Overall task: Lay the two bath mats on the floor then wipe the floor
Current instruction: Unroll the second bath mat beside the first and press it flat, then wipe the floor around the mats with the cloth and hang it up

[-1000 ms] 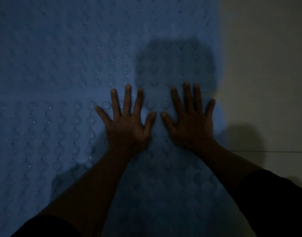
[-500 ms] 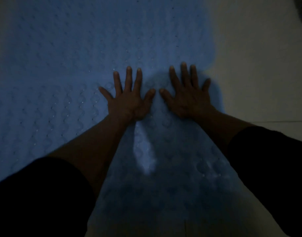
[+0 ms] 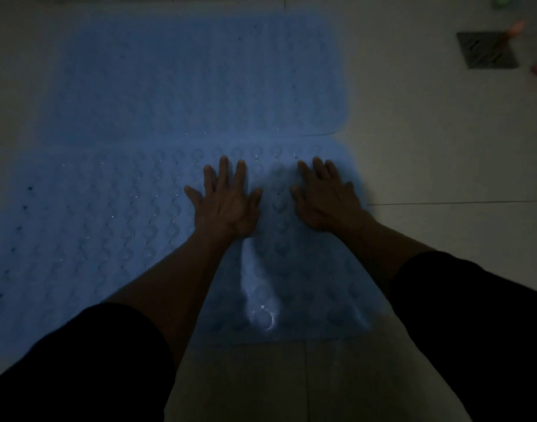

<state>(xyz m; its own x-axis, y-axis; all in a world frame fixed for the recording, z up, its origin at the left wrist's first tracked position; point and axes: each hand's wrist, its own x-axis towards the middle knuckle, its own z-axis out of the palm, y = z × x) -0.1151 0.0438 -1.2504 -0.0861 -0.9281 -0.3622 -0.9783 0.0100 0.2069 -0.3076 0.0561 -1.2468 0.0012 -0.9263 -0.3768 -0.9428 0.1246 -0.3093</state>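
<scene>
Both hands flat on near mat, now w/ far mat's edge visible.

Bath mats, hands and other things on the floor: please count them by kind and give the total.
Blue bath mats: 2, far mat, near mat
Hands: 2, left hand, right hand, both flat on the near mat
Floor drains: 1, drain
Total: 5
</scene>
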